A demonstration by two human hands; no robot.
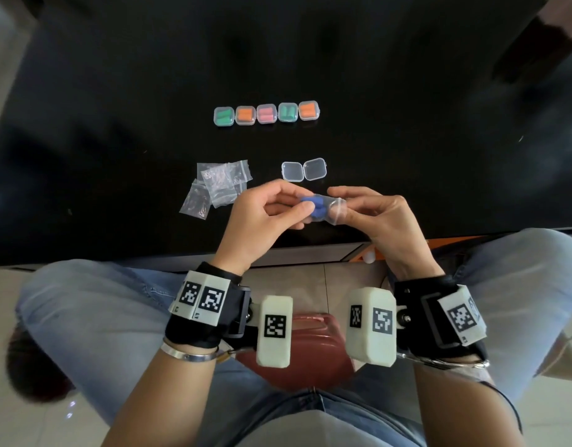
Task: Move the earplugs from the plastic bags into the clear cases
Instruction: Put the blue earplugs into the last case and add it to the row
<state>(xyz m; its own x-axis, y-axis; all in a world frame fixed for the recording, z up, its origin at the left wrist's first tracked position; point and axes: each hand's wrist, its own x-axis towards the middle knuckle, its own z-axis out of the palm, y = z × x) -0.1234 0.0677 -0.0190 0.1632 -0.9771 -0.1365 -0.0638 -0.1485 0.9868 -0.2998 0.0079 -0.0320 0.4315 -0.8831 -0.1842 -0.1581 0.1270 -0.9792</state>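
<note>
Two hands over counter [84, 140] near edge: left grip [262, 217] and right grip [375, 217] pinch plastic bag [330, 208] holding blue earplugs [315, 208]. Advise squeezing plugs toward mouth, above open clear case [304, 171].

Place: indoor room, exact kind unclear.
Floor: pale glossy tiles [536, 411] along the frame's bottom.
Furniture: black table [117, 91] filling the upper half; red stool [310, 350] under the seated person.
</note>
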